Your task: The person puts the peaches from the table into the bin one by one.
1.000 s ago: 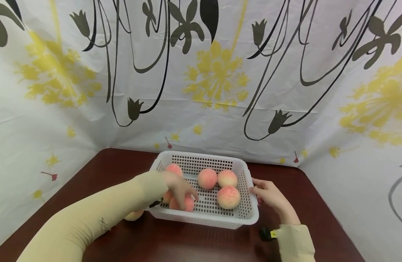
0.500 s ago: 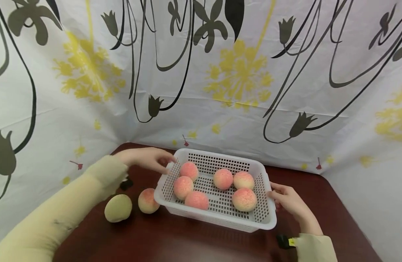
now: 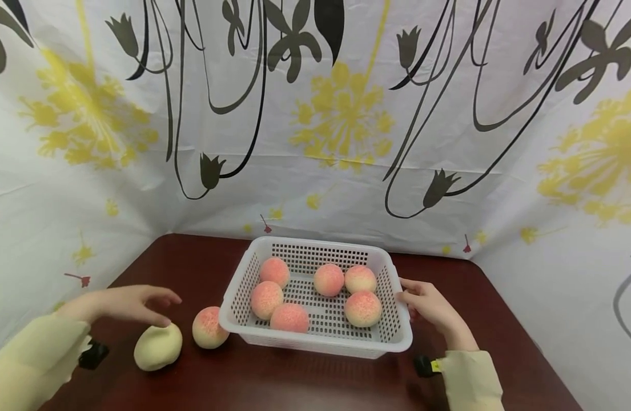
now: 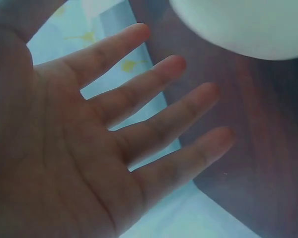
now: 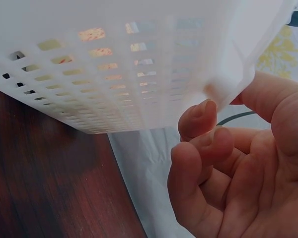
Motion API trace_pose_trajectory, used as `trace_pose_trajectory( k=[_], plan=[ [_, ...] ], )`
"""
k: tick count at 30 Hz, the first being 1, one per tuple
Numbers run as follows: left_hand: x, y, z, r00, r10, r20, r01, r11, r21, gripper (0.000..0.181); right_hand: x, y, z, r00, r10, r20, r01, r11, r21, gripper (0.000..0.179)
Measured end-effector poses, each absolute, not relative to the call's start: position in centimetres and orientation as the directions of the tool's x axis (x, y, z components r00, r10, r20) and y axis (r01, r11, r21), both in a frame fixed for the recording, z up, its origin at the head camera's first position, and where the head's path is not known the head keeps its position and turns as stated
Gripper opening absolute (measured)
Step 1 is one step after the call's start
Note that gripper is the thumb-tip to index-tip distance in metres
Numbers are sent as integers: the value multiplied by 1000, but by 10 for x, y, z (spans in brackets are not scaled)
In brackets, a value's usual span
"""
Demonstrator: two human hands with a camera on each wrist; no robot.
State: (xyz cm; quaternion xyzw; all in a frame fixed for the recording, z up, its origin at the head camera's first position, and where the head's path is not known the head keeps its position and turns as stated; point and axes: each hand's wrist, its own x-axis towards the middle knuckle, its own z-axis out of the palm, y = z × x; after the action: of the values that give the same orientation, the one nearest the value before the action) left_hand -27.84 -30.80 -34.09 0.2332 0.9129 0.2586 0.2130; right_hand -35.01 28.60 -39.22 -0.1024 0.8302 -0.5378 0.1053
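My left hand [image 3: 127,303], fingers spread and holding nothing, hovers over a pale yellow toy peach [image 3: 158,349] on the table. The left wrist view shows the palm and straight fingers, with a blurred pale round surface [image 4: 253,25] beyond them. Just right of that peach lies a pink-and-yellow peach [image 3: 209,329], close against the white plastic basket [image 3: 315,342]. Inside the basket sit several pinkish peaches, including one at front left [image 3: 289,318] and one at front right [image 3: 363,309]. My right hand [image 3: 430,311] grips the basket's right rim, thumb over it and fingers curled beneath.
The dark red-brown table [image 3: 294,382] carries everything. A white floral sheet [image 3: 315,188] hangs behind it and along both sides. Black wrist cameras [image 3: 93,355] sit below each hand.
My left hand has let go of a peach at the basket's front left, lifted out and swung left to above the pale peach. The right hand stays on the rim.
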Motion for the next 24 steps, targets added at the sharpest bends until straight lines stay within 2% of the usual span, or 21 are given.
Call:
trace_pose_trajectory(
  k=[10, 15, 18, 22, 24],
  plan=[
    [-271, -317, -367, -747, 545, -381, 198, 729, 656, 58, -350, 286, -391, -956, -289, -57, -67, 403, -913, 55],
    [-273, -320, -378, -726, 559, -400, 155, 700, 697, 57, -350, 286, -392, -953, -293, -70, -50, 382, -923, 55],
    [-278, -327, -388, -700, 602, -385, 191, 677, 711, 53, -349, 285, -392, -954, -291, -74, -44, 378, -925, 55],
    [-276, -325, -389, -705, 563, -432, 76, 665, 743, 54, -350, 285, -393, -956, -283, -72, -45, 387, -921, 55],
    [-270, -318, -385, -726, 503, -468, -32, 655, 755, 55, -351, 285, -393, -957, -282, -71, -46, 390, -920, 54]
  ],
)
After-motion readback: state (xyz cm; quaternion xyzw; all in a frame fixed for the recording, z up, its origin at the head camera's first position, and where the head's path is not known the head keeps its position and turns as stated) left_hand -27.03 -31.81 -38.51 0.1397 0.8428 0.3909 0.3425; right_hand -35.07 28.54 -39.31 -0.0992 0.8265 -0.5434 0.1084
